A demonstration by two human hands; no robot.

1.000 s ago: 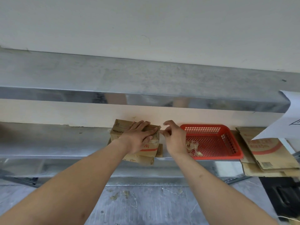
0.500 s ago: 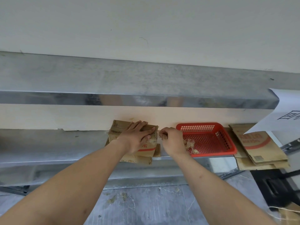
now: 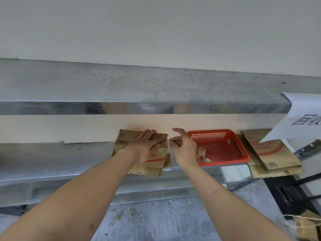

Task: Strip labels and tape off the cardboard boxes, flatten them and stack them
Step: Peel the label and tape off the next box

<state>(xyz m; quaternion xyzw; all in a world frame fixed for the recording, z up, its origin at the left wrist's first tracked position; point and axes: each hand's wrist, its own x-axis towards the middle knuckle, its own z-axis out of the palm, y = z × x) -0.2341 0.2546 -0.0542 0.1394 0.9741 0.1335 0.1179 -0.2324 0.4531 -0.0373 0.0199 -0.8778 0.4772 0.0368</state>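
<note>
Left hand [image 3: 144, 146] flat on cardboard box [image 3: 125, 140] at shelf's [image 3: 52, 159] front edge, gripping nothing. Right hand [image 3: 184, 148] open, empty beside it. Risk: tape [image 3: 160, 150] tears short; box slides.

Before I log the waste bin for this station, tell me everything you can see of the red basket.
The red basket is a shallow rectangular tray of what looks like plastic, its walls and floor perforated in a grid. It sits level on the metal shelf, right of the cardboard box and left of the flattened cardboard stack. Crumpled tape scraps lie in its near-left corner. The right hand partly hides its left edge; contact is unclear.
</note>
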